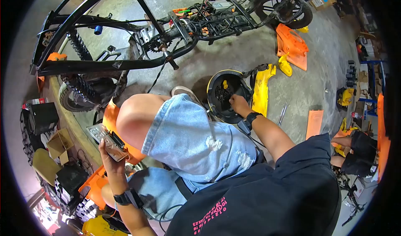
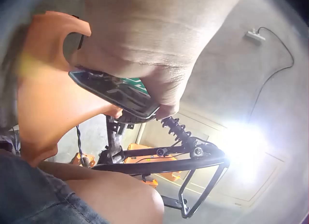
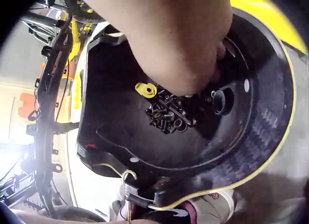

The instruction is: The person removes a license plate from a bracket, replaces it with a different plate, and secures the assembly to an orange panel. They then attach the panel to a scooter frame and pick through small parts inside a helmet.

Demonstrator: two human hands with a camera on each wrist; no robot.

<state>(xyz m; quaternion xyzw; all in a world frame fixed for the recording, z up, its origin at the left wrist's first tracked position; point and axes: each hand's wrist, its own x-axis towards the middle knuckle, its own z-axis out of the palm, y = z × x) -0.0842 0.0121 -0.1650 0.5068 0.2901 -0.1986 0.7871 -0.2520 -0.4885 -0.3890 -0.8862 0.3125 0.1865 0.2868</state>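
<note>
My left hand (image 1: 112, 163) grips a flat rectangular part (image 1: 105, 140) with a clear, silvery face by its lower end, thumb over the face. In the left wrist view that part (image 2: 116, 92) shows a dark rim and a green-and-white patch. My right hand (image 1: 239, 105) reaches into an upturned helmet (image 1: 229, 116) with a black inside and a yellow edge. Dark bolts and screws (image 3: 166, 117) lie heaped in it, beside a small yellow piece (image 3: 145, 90). The right fingertips are mostly hidden behind the hand, so I cannot tell whether they pinch anything.
A stripped black motorcycle frame (image 1: 121, 66) stands in front. Yellow panels (image 1: 262, 89) and an orange panel (image 1: 291, 48) lie on the concrete floor, with metal tools (image 1: 283, 112) nearby. Boxes (image 1: 60, 144) fill the left side. Another person's arm (image 1: 341, 141) shows at right.
</note>
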